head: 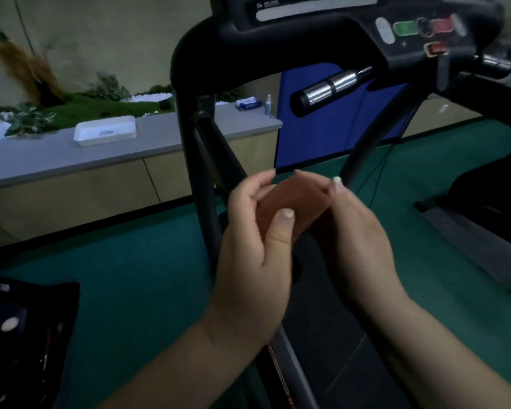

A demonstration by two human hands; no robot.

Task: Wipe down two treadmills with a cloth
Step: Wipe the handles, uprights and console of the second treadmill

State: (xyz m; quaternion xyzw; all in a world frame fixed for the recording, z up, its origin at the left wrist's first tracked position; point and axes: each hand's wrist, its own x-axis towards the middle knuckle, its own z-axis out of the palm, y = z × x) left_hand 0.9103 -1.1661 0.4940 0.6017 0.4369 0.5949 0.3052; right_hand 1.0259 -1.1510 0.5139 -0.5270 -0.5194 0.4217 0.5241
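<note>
We hold a small reddish-brown cloth (292, 205) up in front of us, between both hands. Our left hand (254, 249) pinches it with thumb and fingers, and our right hand (357, 231) grips its other side, so the hands are close together. Behind them stands a black treadmill (322, 31) with shiny silver handles (331, 87). Farther off, a grey worktop (56, 154) carries a white box (105, 131) and a small bottle (268, 104). The floor (145, 261) is green.

A gym room: a treadmill (351, 31) on green floor (148, 261) beside a counter (71, 154).
</note>
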